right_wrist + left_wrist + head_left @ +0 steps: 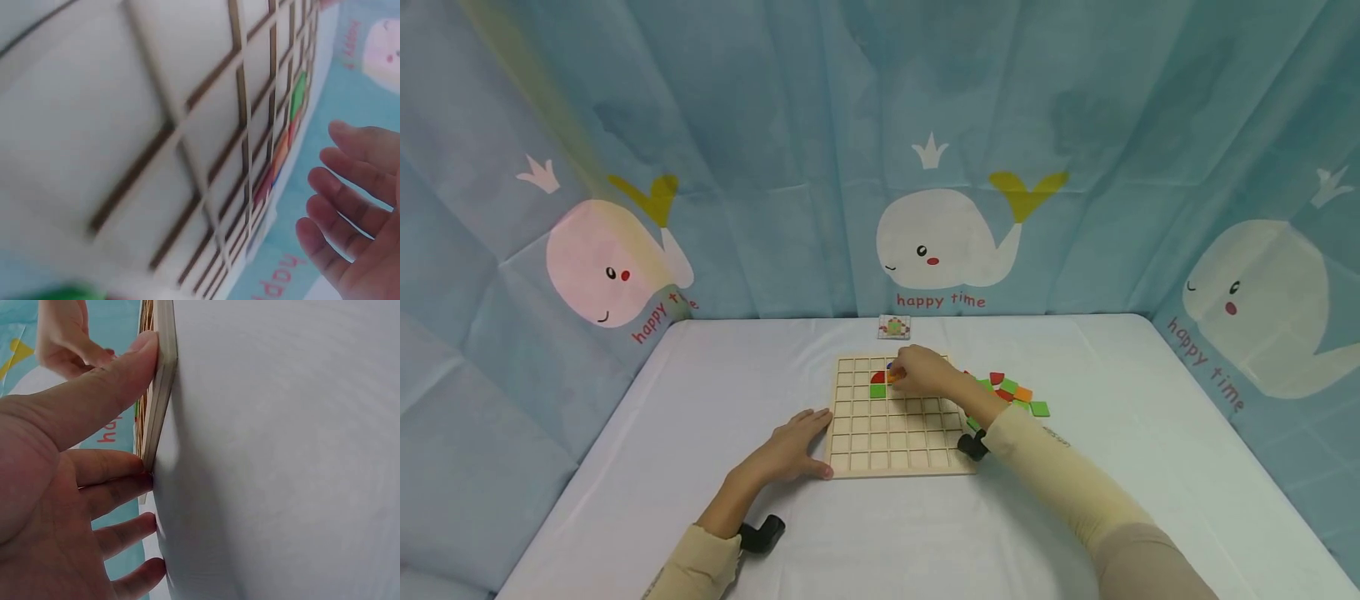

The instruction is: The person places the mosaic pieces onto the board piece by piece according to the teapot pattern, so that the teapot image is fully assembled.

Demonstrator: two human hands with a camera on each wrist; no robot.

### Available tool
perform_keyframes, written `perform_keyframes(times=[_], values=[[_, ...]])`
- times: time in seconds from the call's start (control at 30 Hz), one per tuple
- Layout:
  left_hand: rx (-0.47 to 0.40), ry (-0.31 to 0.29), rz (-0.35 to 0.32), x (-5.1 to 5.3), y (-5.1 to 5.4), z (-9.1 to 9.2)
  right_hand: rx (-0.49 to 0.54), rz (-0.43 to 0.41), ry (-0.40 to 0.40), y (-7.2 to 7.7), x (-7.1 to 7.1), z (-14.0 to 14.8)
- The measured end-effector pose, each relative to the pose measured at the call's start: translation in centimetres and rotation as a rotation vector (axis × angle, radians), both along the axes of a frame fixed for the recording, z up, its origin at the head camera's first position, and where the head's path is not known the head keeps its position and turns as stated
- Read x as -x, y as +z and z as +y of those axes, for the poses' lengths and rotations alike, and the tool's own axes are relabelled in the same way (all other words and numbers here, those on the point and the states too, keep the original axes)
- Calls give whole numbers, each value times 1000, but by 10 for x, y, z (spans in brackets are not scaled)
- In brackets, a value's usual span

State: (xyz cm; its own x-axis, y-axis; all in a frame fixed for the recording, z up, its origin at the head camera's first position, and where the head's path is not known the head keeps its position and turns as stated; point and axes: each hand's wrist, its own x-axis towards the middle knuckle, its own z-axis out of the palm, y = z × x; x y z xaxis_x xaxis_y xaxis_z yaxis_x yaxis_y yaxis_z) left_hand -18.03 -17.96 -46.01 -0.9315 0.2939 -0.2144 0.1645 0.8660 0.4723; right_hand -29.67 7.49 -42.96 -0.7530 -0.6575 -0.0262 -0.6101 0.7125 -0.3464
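A wooden grid board (859,422) lies on the white table. My left hand (790,446) is at its left edge; in the left wrist view the thumb touches the rim (164,381) and the fingers stretch out beside it. Over the board's upper part is my right hand (922,372), its fingertips by an orange tile (892,377). A red piece (877,378), a green square tile (877,392) and a bit of a blue piece (890,365) sit close by in the grid. In the right wrist view, that hand's loosely extended fingers (331,212) hold nothing visible.
Loose red, green and orange tiles (1039,409) lie right of the board, partly hidden by the right forearm. A small patterned card (894,327) is behind the board. Black wrist devices (763,534) are on both wrists. A blue whale-print curtain (820,250) surrounds the table.
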Motion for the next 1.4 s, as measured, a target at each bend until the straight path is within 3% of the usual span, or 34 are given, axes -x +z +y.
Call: perform_keyframes(times=[0.17, 0.67, 1.0, 1.4], values=[[-1, 3, 2, 0, 0, 0, 13, 9, -47, 5, -2, 28], [4, 0, -6, 3, -1, 0, 63, -104, -240, 14, -28, 112], [3, 18, -14, 1, 0, 0, 4, -122, -340, 7, -36, 156], [8, 12, -5, 0, 0, 0, -39, -135, -384, -3, -46, 188]])
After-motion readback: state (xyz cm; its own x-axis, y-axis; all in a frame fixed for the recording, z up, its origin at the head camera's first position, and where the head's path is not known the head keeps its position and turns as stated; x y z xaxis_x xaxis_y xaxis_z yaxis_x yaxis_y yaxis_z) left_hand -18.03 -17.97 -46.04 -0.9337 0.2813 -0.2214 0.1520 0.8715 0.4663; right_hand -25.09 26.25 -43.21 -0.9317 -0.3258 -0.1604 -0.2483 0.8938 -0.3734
